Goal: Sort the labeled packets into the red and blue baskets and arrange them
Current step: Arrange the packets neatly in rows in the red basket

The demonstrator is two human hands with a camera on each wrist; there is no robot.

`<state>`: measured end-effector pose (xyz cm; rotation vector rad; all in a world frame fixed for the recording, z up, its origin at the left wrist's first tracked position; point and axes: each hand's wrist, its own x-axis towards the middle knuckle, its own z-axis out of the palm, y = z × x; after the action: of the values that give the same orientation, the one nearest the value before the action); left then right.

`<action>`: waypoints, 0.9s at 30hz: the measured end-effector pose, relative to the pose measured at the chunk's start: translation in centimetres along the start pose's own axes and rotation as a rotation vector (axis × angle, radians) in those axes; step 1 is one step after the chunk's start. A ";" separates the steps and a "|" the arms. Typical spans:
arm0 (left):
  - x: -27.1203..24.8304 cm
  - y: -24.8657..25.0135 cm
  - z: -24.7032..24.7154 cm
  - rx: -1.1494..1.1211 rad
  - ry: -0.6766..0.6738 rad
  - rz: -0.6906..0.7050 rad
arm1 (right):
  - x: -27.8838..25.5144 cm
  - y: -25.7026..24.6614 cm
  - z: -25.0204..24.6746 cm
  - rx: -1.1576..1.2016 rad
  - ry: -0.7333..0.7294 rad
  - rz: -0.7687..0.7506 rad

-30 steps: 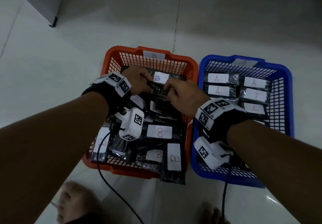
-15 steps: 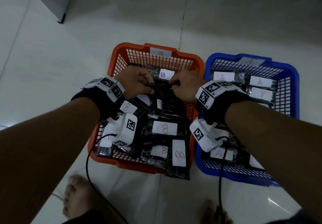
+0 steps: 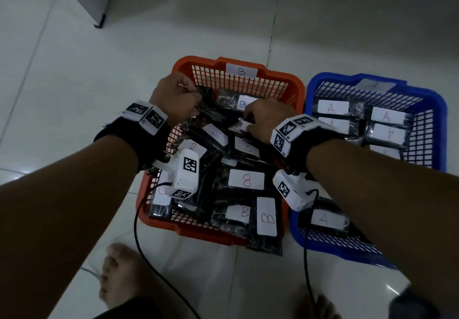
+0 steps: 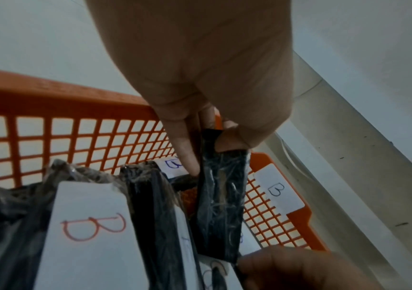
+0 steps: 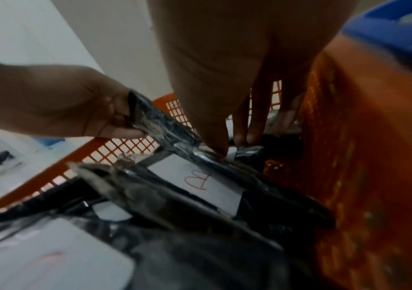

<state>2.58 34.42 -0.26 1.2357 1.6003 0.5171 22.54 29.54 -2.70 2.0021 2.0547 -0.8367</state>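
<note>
On the far rim of the red basket (image 3: 285, 80) in front of me a white label (image 3: 241, 71) reads "B" in dark ink. The packet (image 3: 232, 100) lying against that far wall carries a white sticker with a blue "B". The other packets in this basket bear red "B"s: one in the middle (image 3: 246, 179), two at the near edge (image 3: 238, 211) (image 3: 267, 216), and one below my left wrist (image 3: 215, 133). In the blue basket (image 3: 437, 110) the packet stickers read "A" in red: at the back left (image 3: 333, 107), the back right (image 3: 387, 115), and one at the near end (image 3: 327, 218). Another sticker (image 3: 388, 133) shows an upside-down "A". The label (image 3: 375, 85) on the blue basket's far rim is too faint to read.
</note>
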 end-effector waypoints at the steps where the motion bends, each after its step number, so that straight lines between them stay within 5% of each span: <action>1: -0.1 -0.1 0.2 0.035 -0.018 0.011 | 0.1 -0.2 0.0 -0.038 0.000 -0.002; 6: -1.0 -0.3 0.4 0.035 -0.228 -0.013 | 0.4 -0.2 0.4 -0.079 0.048 0.032; 10: -1.1 -0.2 0.5 -0.060 -0.255 -0.042 | 0.9 -0.4 0.3 0.497 0.177 0.116; 14: -0.9 0.2 0.7 -0.217 -0.317 -0.116 | 1.0 -1.0 -0.8 1.001 0.056 0.393; 23: -1.1 1.3 1.2 -0.275 -0.397 -0.130 | 0.1 -0.5 -2.3 1.330 -0.192 0.577; 27: -0.8 1.3 0.9 -0.027 -0.322 -0.032 | -0.1 -0.2 -3.6 1.496 -0.183 0.595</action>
<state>3.96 34.02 0.76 1.2035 1.3348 0.2998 23.34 31.21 0.37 2.5570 0.3882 -2.6113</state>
